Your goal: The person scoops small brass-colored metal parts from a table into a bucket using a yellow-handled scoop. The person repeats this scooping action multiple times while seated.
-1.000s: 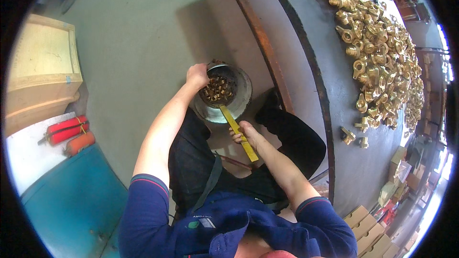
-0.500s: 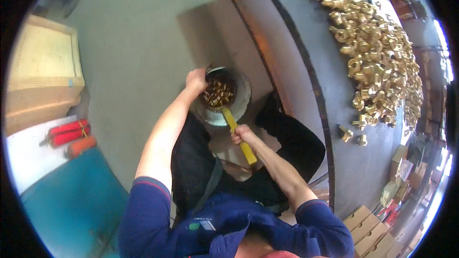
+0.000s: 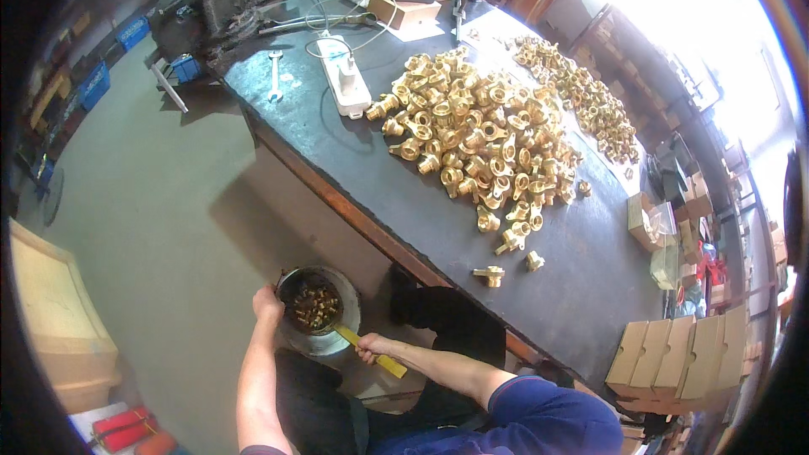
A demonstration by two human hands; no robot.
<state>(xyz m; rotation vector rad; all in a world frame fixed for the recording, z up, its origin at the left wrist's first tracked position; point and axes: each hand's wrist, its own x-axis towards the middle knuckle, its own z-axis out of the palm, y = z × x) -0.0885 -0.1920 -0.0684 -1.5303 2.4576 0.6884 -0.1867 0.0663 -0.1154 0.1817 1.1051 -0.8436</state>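
A pale metal bucket (image 3: 352, 302) stands on the floor beside the workbench. At its mouth is a dark round pan (image 3: 289, 288) with many small brass pieces (image 3: 315, 310) in it; I cannot tell how deep the pan sits. My right hand (image 3: 371, 347) is closed around a flat yellow handle (image 3: 391, 366), which slants up to the pan's near right edge. At the left edge, my left hand (image 3: 268, 305) is closed at the pan's rim, its fingertips partly hidden. My legs, in black trousers, straddle the bucket's near side.
A heap of brass fittings (image 3: 484, 131) covers the middle of the workbench (image 3: 404, 227), a second heap (image 3: 581, 88) behind it. A white power strip (image 3: 344, 76), a wrench (image 3: 275, 76) and cardboard boxes (image 3: 678, 354) lie along the bench. A wooden crate (image 3: 63, 312) stands left.
My view has swung up and to the right, showing more of the bench. Both hands stay on the pan and its yellow handle.
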